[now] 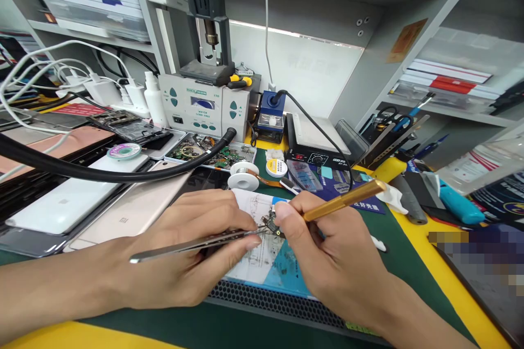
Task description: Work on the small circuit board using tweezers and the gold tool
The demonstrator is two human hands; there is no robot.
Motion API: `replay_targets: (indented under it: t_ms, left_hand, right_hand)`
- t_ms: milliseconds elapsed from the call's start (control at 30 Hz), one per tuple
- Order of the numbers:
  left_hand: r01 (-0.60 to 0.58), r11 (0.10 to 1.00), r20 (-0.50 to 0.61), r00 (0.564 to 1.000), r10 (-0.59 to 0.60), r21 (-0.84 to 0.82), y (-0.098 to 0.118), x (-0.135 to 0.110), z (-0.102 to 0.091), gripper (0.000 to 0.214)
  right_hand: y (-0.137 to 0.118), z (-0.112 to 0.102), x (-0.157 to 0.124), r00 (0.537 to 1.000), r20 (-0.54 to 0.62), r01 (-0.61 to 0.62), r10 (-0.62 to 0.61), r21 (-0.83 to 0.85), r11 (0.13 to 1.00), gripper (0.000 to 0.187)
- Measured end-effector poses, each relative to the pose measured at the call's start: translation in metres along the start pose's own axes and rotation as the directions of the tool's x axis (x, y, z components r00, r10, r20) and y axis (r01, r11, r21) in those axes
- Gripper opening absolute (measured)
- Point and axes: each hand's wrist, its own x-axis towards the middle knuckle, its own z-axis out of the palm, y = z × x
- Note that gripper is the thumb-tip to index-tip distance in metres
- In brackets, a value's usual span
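My left hand (192, 245) is closed around metal tweezers (180, 248), whose tips point right at a small circuit board (271, 222). From the right, my right hand (331, 245) pinches a gold pen-shaped tool (344, 200); its working tip is hidden behind my fingers. The circuit board lies between both hands, above a printed white and blue sheet (286, 267), and is partly covered by my right thumb. Whether the tweezers touch the board I cannot tell. Beneath the sheet shows a black perforated strip (278, 302).
Behind stand a soldering station (204, 109) and a hot plate (315, 144). A thick black hose (123, 174) crosses the left side over several phones and back covers (82, 191). Near my hands are a white spool (243, 176) and a tray of boards (204, 150). Bottles and tools crowd the right.
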Motion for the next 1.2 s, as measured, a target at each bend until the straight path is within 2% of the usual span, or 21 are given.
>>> replay_targets:
  t_ms: [333,1200]
  left_hand:
    - [0.021,1.0,0.043,0.999,-0.021,-0.007,-0.0007,-0.0021,-0.0003,0.011]
    - [-0.001,1.0,0.038,0.999,0.001,-0.021,-0.0032,-0.0049,0.0007,0.013]
  right_hand:
    - [-0.0005,0.0012,-0.0012,1.0,-0.01,0.014,-0.014,-0.013,1.0,0.035]
    - [0.0012,0.0005,-0.0018,1.0,0.002,0.005,-0.005,0.026,1.0,0.036]
